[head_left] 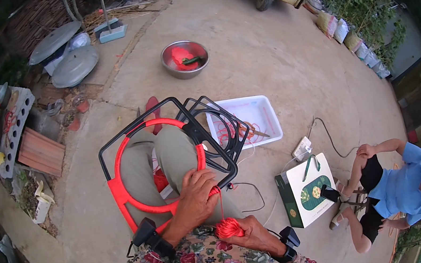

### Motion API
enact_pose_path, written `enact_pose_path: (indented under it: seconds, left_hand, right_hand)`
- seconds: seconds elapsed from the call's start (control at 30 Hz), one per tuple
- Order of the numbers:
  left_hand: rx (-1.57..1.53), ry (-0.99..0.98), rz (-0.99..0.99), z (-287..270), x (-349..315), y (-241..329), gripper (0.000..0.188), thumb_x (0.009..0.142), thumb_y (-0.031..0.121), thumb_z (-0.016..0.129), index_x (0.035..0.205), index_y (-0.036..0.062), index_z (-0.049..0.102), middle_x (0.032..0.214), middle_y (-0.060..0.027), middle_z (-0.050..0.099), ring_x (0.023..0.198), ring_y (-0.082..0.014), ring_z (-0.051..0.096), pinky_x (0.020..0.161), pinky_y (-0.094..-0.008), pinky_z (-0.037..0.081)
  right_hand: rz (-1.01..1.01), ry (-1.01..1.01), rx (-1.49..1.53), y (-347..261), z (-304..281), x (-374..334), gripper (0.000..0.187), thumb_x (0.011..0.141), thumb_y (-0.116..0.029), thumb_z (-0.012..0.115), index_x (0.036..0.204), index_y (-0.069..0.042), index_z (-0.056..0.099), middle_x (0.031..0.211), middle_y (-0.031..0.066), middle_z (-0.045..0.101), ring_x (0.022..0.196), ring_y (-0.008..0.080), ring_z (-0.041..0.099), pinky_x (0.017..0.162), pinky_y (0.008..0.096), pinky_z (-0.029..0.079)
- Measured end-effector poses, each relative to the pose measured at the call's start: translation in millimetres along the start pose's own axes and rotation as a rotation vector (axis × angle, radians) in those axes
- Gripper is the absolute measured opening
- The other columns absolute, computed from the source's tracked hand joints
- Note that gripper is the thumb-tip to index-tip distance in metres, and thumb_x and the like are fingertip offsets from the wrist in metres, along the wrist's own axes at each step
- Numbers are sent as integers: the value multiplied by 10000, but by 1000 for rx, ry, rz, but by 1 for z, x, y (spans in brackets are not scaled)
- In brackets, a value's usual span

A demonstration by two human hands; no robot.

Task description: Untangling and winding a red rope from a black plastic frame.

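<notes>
Across my lap lies a black frame (pixel 139 114) with a round ring inside it, much of the ring and one side wrapped in red cord. The fingers of my left hand (pixel 194 201) close round the ring's near right part, where the wrapping stops above them and bare black shows. In my right hand (pixel 255 235), held lower and to the right, sits a ball of bright red cord (pixel 229 228). A strand runs up from the ball to the frame beside my left fingers. What my left palm covers is hidden.
Unwrapped black frames (pixel 236 122) lean against a white plastic tray (pixel 275 122) holding scissors (pixel 256 130) and red cord scraps. A metal bowl (pixel 172 68) stands ahead. A power strip (pixel 301 148), a paper gift bag (pixel 298 200) and a seated person in blue (pixel 398 183) are right.
</notes>
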State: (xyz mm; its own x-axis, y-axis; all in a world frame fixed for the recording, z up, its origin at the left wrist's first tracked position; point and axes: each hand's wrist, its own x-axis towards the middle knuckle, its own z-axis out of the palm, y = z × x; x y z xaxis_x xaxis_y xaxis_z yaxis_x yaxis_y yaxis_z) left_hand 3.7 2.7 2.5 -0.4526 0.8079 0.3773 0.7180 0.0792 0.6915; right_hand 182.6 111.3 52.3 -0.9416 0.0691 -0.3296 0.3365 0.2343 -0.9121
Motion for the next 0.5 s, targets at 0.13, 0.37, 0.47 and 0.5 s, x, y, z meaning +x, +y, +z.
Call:
enact_pose_path:
  seconds: [0.13, 0.37, 0.47, 0.5]
  left_hand:
    - [-44, 20, -18, -4, -1, 4, 261, 778, 108, 696, 996, 4, 597, 1195, -156, 593, 1210, -316, 517, 1091, -482, 332]
    - [19, 20, -13, 2, -1, 5, 308, 772, 81, 717, 1050, -4, 615, 1215, -153, 586, 1231, -333, 511, 1109, -510, 329]
    - [32, 14, -2, 1, 0, 4, 324, 776, 76, 710, 1079, -5, 630, 1217, -156, 582, 1229, -341, 509, 1112, -508, 327]
    - [43, 9, 9, 0, 2, 5, 336, 778, 82, 692, 1093, -6, 620, 1208, -156, 579, 1219, -330, 511, 1103, -501, 334]
  right_hand:
    - [105, 88, 77, 4, -11, -25, 253, 889, -199, 739, 1070, -34, 677, 707, 8, 624, 651, 63, 517, 626, 260, 471]
    - [204, 103, 185, 5, 1, -28, 208, 953, -222, 688, 1059, -43, 690, 702, -59, 570, 631, 24, 462, 569, 220, 396]
    - [175, 181, 319, 18, -7, -30, 221, 951, -219, 685, 1072, -35, 695, 732, -48, 587, 606, 27, 463, 546, 219, 382]
    - [172, 178, 320, 16, -15, -35, 221, 951, -219, 685, 1072, -35, 695, 732, -48, 587, 606, 27, 463, 546, 219, 382]
